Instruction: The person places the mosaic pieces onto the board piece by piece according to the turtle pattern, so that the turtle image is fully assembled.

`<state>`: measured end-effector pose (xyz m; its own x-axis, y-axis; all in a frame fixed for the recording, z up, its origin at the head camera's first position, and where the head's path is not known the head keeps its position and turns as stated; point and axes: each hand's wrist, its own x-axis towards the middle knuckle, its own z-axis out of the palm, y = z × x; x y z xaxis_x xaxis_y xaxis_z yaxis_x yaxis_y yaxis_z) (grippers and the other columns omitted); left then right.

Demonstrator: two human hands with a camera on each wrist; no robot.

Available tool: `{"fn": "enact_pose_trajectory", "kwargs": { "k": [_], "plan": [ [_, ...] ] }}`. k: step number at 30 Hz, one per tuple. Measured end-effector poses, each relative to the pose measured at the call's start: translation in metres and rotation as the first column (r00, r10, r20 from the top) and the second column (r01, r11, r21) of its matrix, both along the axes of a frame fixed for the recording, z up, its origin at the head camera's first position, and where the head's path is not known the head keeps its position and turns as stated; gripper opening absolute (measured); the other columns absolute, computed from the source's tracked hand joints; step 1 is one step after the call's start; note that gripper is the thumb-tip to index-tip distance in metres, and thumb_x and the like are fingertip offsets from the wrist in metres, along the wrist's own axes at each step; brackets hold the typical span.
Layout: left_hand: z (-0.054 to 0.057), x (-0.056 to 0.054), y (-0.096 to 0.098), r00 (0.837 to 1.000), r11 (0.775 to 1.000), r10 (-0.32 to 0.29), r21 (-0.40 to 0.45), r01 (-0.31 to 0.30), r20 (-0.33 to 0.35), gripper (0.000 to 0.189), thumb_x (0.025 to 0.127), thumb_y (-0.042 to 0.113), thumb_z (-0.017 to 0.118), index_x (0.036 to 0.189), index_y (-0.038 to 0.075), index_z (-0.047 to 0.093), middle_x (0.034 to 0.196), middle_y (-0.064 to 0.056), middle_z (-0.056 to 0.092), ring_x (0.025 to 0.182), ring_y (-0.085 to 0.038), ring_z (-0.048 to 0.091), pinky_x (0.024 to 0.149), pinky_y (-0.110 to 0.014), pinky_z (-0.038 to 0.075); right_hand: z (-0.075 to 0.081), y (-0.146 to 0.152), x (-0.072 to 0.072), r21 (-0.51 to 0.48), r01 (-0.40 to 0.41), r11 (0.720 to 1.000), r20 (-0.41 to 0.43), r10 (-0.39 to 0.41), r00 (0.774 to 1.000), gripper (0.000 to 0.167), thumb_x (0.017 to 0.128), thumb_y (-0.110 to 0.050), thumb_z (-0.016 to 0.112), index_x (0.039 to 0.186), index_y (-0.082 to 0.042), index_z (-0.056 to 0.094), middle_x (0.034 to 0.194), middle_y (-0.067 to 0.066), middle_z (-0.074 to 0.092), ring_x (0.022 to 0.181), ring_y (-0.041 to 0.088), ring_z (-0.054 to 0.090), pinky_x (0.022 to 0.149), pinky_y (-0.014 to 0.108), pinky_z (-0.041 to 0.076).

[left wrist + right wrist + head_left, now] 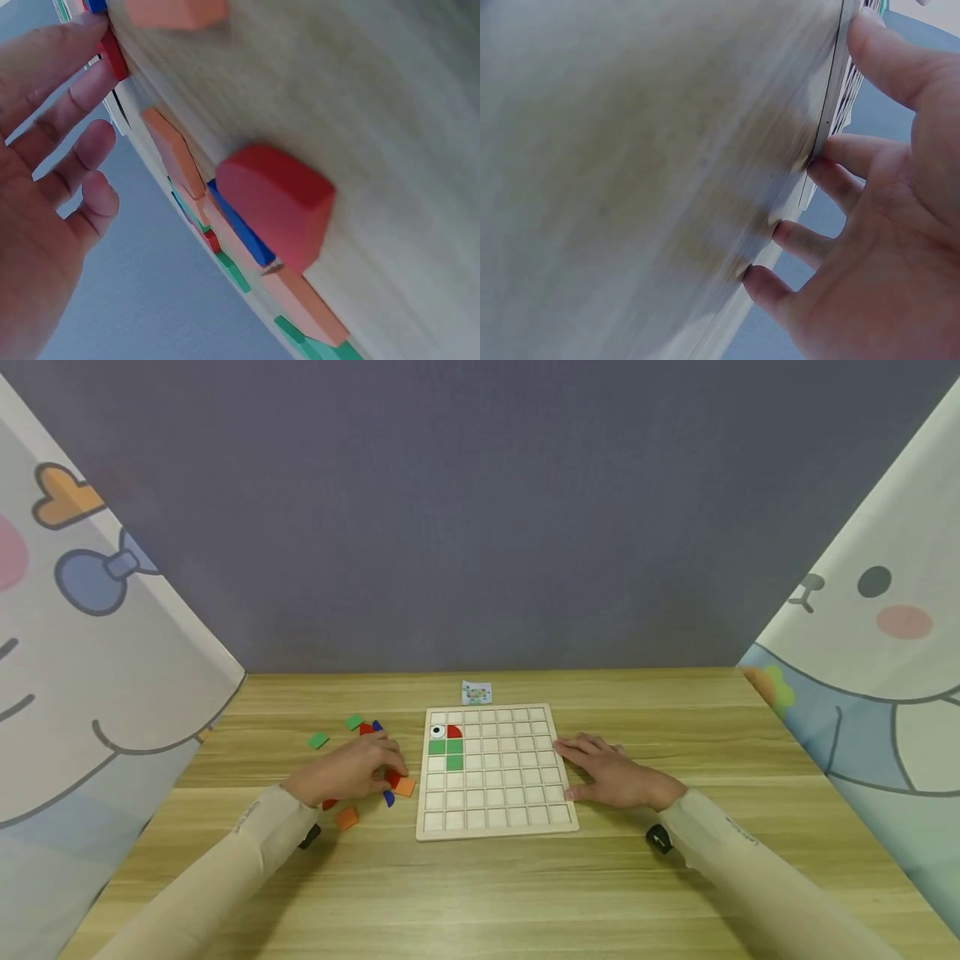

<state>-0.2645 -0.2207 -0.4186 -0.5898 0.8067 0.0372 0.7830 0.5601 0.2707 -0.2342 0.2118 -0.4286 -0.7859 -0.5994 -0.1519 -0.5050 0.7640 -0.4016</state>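
Note:
My left hand [351, 768] is beside the left edge of a pale grid board [497, 762]. Its thumb and forefinger pinch a small red tile [114, 55], close over the table. An orange square tile [405, 787] and a blue curved tile [389, 798] lie by those fingertips. At the board's right edge, my right hand [611, 774] rests with fingers spread and relaxed, fingertips against the rim. Upper left on the board sit a white eye tile [437, 732], a red quarter-round tile [454, 732] and several green square tiles [454, 762].
Loose tiles lie around my left hand, among them a green one [318, 740] and an orange one [348, 818]. A small printed card [476, 693] lies just behind the board. A grey partition [480, 527] rises at the table's far edge.

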Motion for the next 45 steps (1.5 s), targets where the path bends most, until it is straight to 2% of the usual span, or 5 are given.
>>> {"fn": "enact_pose_trajectory", "kwargs": {
  "k": [6,11,22,35,45],
  "plan": [
    [0.002,-0.004,0.005,0.998,0.999,0.016,0.052,-0.013,-0.055,0.014,0.077,0.011,0.078,0.086,0.016,0.068,0.084,0.009,0.058,0.078,-0.010,0.044,0.069,-0.027,0.042,0.001,0.000,0.001,0.000,-0.005,1.000,-0.009,0.005,1.000,0.080,0.089,-0.046,0.061,0.151,-0.011,0.023,0.153,0.009,0.022,0.138,0.040,0.012,0.095,0.074,0.012],
    [0.009,-0.003,0.031,0.983,0.994,-0.057,0.083,0.072,-0.175,0.013,0.076,0.011,0.077,0.083,0.015,0.066,0.079,0.007,0.056,0.074,-0.010,0.043,0.068,-0.027,0.040,0.002,0.001,0.001,0.000,-0.005,1.000,-0.013,0.005,1.000,0.080,0.090,-0.045,0.060,0.151,-0.011,0.022,0.154,0.009,0.021,0.138,0.040,0.012,0.095,0.075,0.012],
    [0.005,0.003,0.086,0.973,0.991,-0.133,-0.018,0.132,-0.187,0.011,0.079,0.017,0.075,0.084,0.016,0.065,0.079,0.009,0.058,0.074,-0.010,0.041,0.071,-0.027,0.036,0.003,0.000,-0.001,-0.003,-0.024,1.000,-0.017,0.024,1.000,0.079,0.091,-0.046,0.058,0.151,-0.009,0.023,0.153,0.011,0.022,0.138,0.042,0.013,0.096,0.073,0.013],
    [-0.001,0.001,0.092,0.966,0.992,-0.129,-0.022,0.127,-0.226,0.011,0.078,0.009,0.076,0.079,0.016,0.068,0.076,0.008,0.059,0.072,-0.011,0.047,0.070,-0.027,0.038,0.003,0.000,-0.003,0.012,-0.002,1.000,0.005,0.002,1.000,0.080,0.090,-0.046,0.059,0.152,-0.013,0.021,0.154,0.008,0.020,0.139,0.040,0.009,0.097,0.073,0.011],
    [0.003,0.003,0.093,0.978,0.996,-0.094,-0.022,0.092,-0.186,0.012,0.078,0.009,0.078,0.077,0.016,0.068,0.076,0.007,0.060,0.074,-0.011,0.047,0.072,-0.029,0.040,0.002,0.000,-0.001,0.002,0.004,1.000,0.012,-0.004,1.000,0.079,0.090,-0.045,0.060,0.152,-0.012,0.022,0.154,0.009,0.020,0.139,0.040,0.009,0.096,0.074,0.010]
  ]
}}
